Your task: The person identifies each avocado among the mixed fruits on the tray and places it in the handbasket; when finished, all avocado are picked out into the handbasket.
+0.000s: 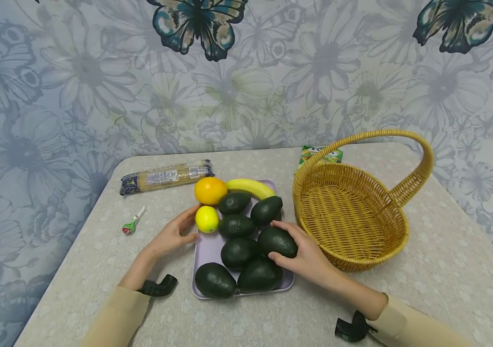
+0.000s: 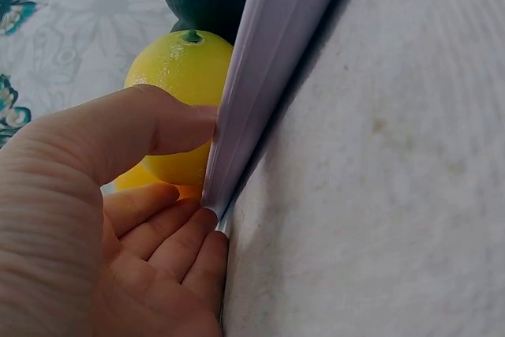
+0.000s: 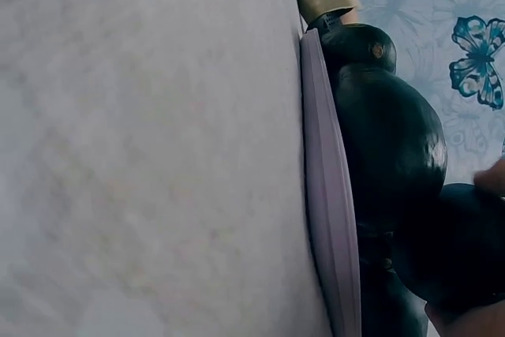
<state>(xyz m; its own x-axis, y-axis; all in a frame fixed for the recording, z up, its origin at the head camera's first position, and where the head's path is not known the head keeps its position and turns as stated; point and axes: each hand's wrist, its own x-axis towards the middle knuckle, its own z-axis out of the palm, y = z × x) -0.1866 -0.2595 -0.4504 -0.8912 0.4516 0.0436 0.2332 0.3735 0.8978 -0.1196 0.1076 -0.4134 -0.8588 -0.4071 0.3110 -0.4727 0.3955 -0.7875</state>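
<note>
A lilac tray (image 1: pixel 205 246) holds several dark green avocados (image 1: pixel 215 280), a yellow lemon (image 1: pixel 207 220), an orange (image 1: pixel 210 191) and a banana (image 1: pixel 251 187). My right hand (image 1: pixel 305 253) grips one avocado (image 1: pixel 278 242) at the tray's right side, thumb on the near side and fingers on the far side. In the right wrist view that avocado (image 3: pixel 454 246) is dark, with fingertips at its edges. At the tray's left edge is my left hand (image 1: pixel 172 237), fingers extended beside the lemon. The left wrist view shows its thumb touching the tray rim (image 2: pixel 252 92).
A wicker basket (image 1: pixel 350 217) with a tall handle stands right of the tray, close to my right hand. Behind it lies a green packet (image 1: pixel 321 155). A pasta packet (image 1: pixel 166 177) lies at the back left, and a lollipop (image 1: pixel 132 222) is left of my left hand.
</note>
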